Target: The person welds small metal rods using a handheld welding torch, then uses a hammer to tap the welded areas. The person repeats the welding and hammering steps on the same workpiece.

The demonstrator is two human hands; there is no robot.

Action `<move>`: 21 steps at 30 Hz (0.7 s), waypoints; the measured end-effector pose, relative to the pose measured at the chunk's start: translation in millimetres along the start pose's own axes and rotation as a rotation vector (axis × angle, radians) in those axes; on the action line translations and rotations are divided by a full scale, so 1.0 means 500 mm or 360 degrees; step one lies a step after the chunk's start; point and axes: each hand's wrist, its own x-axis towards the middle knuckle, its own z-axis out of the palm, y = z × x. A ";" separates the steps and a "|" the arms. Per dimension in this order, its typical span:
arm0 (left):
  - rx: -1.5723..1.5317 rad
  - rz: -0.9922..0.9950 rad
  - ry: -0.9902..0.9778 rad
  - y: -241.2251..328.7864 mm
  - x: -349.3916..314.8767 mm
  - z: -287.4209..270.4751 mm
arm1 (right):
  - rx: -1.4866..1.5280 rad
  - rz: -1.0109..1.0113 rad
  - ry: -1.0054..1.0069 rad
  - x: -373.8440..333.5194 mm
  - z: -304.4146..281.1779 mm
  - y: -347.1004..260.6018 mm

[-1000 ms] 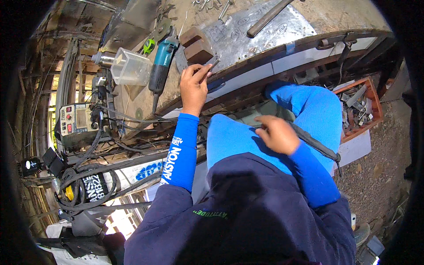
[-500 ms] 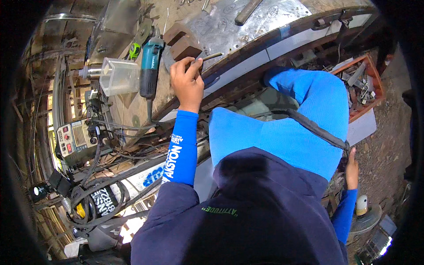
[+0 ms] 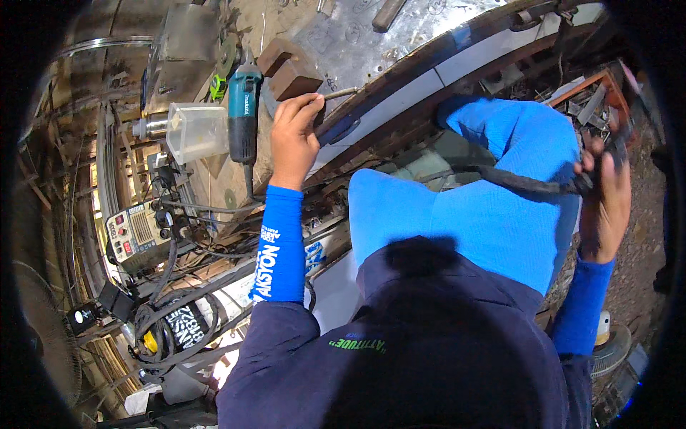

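My left hand (image 3: 294,139) rests at the near edge of the workbench, its thumb and fingers pinched on a short thin metal rod (image 3: 343,93) that points right. Just beyond the fingers sits a brown metal block (image 3: 291,75) with a notch. A teal and black angle grinder (image 3: 244,118) lies left of this hand. On the right, my right hand (image 3: 606,204) is raised beside my knee, closed around the end of a thick black cable (image 3: 525,183) that runs across my blue trousers. A dark shape above those fingers is smeared by motion.
A clear plastic container (image 3: 196,133) and a green tape measure (image 3: 217,86) are beside the grinder. A shiny metal plate (image 3: 343,50) covers part of the bench. An orange crate (image 3: 616,100) of metal scraps stands right. Left are a welding machine (image 3: 137,232) and coiled cables (image 3: 161,336).
My right hand has risen from low at the right to beside my knee, bringing the cable end up with it. My left hand keeps its pinch on the rod.
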 end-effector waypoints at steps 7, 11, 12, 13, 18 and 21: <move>0.0012 -0.0118 -0.0274 0.015 0.025 -0.060 | 0.0028 -0.0049 -0.0506 -0.027 0.368 0.047; 0.0048 -0.0106 -0.0249 0.029 0.027 -0.052 | -0.0084 -0.0043 -0.0563 -0.054 0.361 0.130; 0.0049 -0.0114 -0.0238 0.031 0.026 -0.054 | -0.0150 -0.0056 -0.0584 -0.053 0.356 0.144; 0.0068 -0.0139 -0.0235 0.032 0.022 -0.049 | -0.0139 0.0010 -0.0593 -0.048 0.350 0.141; 0.0178 -0.0048 -0.0215 0.043 0.013 -0.029 | -0.0087 -0.0020 -0.0409 -0.029 0.341 0.152; 0.0145 -0.0055 -0.0204 0.039 0.014 -0.027 | -0.0040 -0.0254 -0.0381 -0.019 0.347 0.154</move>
